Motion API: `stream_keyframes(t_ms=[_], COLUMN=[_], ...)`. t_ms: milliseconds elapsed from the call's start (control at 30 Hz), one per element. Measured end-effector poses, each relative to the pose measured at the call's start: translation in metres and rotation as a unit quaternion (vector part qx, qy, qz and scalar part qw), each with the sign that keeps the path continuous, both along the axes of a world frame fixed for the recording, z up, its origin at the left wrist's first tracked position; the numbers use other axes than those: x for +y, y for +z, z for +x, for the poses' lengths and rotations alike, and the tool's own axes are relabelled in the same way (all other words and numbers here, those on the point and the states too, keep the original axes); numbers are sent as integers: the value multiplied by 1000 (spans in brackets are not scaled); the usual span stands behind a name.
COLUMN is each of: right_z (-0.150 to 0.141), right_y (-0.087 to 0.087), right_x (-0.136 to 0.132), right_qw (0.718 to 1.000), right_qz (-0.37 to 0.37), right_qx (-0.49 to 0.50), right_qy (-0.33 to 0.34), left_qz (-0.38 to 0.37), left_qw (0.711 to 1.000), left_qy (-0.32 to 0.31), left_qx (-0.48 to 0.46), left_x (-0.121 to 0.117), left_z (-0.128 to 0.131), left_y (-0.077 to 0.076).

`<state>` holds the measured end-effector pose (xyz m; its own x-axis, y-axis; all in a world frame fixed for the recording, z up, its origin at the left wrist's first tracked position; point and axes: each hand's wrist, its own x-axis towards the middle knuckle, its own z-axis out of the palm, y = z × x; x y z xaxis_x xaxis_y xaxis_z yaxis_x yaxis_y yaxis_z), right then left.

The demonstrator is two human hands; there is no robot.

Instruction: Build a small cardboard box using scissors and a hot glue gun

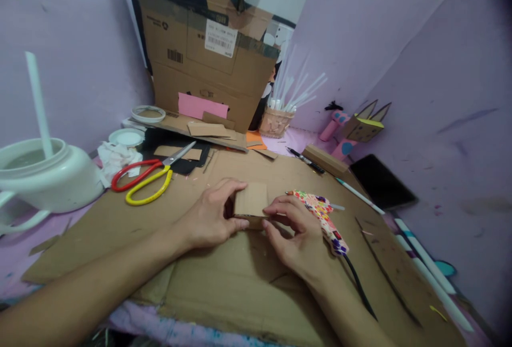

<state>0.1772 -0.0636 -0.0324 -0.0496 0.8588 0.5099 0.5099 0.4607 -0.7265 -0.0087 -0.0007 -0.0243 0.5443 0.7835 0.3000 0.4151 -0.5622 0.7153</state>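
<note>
A small folded cardboard piece [251, 200] stands on a large flat cardboard sheet [224, 277]. My left hand [210, 216] pinches its left side, thumb under and fingers curled over the top. My right hand [296, 232] grips its right edge with the fingertips. A floral-patterned tool with a black cord [324, 216], likely a glue gun, lies just behind my right hand, touching the back of it. Its cord runs toward the near right.
Red-and-yellow scissors [146, 179] lie at the left, beside a white bowl with a stick [44, 176]. A big cardboard box [208, 64] leans at the back. A basket of white sticks [276, 120], a black pen [306, 160], a dark phone [382, 181] and cardboard strips sit at the right.
</note>
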Motion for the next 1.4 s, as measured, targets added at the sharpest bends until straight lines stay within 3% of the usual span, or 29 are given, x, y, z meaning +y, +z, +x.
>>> stream_keyframes(t_ms=[133, 300, 500, 667, 833, 1067, 1400], right_z=[-3, -4, 1, -2, -5, -4, -3], right_y=[4, 2, -1, 9, 22, 22, 25], right_x=[-1, 2, 4, 1, -3, -4, -5], right_qw=[999, 981, 919, 921, 917, 903, 901], right_qz=[-45, -121, -192, -199, -206, -204, -212], right_qx=[-8, 150, 325, 315, 315, 337, 329], right_qy=[8, 16, 117, 115, 134, 171, 187], left_qz=[8, 135, 307, 421, 451, 453, 472], left_qw=[1000, 990, 949, 901, 889, 890, 878], left_qy=[-1, -38, -73, -102, -75, -54, -80], left_qx=[1, -29, 16, 37, 25, -6, -8], left_x=[0, -2, -6, -10, -13, -11, -12], left_z=[0, -4, -13, -16, -16, -20, -15], left_y=[0, 0, -2, -9, -12, -27, -15])
